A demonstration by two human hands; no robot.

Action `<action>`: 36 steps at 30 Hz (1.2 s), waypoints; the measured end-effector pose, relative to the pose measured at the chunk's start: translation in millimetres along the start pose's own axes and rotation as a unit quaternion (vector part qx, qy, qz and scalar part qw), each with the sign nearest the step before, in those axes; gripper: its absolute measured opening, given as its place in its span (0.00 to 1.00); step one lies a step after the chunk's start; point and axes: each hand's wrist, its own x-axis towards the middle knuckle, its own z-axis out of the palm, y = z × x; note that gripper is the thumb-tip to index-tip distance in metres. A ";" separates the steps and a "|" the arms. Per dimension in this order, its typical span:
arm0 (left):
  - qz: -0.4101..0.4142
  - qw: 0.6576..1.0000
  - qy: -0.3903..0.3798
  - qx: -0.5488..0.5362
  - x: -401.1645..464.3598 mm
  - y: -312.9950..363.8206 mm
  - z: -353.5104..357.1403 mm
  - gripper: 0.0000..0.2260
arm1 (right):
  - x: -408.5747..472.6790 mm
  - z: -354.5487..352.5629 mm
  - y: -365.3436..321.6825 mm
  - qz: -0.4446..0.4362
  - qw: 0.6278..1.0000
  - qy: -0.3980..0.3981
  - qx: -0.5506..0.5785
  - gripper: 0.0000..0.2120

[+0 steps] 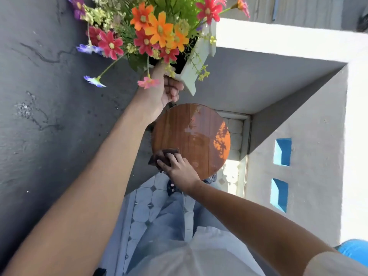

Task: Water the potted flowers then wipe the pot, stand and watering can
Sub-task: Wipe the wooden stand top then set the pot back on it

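My left hand (165, 90) grips the bottom corner of the white pot (199, 62) and holds it in the air above the stand. Red, orange, purple and pink flowers (157, 30) fill the pot and hide most of it. The round wooden stand (191, 140) sits below, its top wet and shiny on the far right part. My right hand (179, 168) presses a dark brown cloth (163, 156) flat on the stand's near left edge. No watering can is in view.
A dark grey wall (49, 116) runs along the left. A white parapet (298, 146) with blue openings closes the right and far side. The floor (145, 206) is pale tile. My legs and shoes stand just in front of the stand. A blue container (354, 250) shows at the lower right.
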 end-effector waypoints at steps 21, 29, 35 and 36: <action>-0.002 1.000 -0.001 0.022 11.0 21.0 9.1 0.16 | 13.5 -51.5 105.2 0.265 0.950 0.115 0.119 0.19; 0.016 0.999 -0.005 0.040 16.8 38.6 21.4 0.15 | 17.1 -9.5 10.1 0.037 0.991 0.012 0.125 0.19; 0.021 0.999 -0.007 0.042 22.7 40.8 23.5 0.14 | 62.0 -22.8 33.9 -0.034 0.995 0.025 0.092 0.20; 0.020 0.999 -0.008 0.045 23.6 40.4 22.4 0.14 | 69.0 -29.4 50.6 0.001 0.995 0.048 0.093 0.20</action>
